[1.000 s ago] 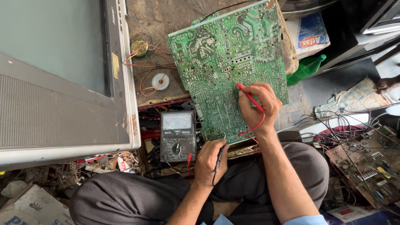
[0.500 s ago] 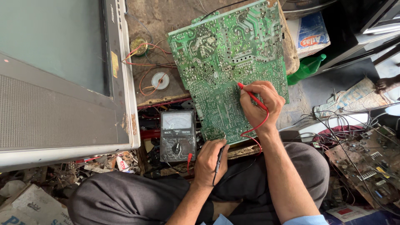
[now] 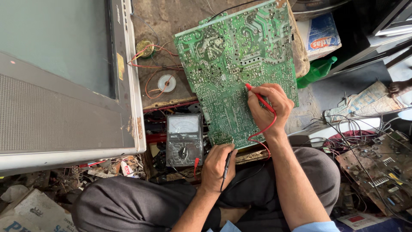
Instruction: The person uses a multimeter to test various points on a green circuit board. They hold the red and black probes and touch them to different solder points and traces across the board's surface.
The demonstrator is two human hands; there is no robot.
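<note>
The right hand (image 3: 268, 107) pinches a red probe (image 3: 259, 98) between closed fingers, its tip touching the green circuit board (image 3: 231, 64) near the board's middle. The left hand (image 3: 218, 165) curls its fingers shut around a black probe (image 3: 226, 165), whose tip meets the board's lower edge. The board lies tilted, and a black meter (image 3: 184, 139) sits just beside its lower left corner.
</note>
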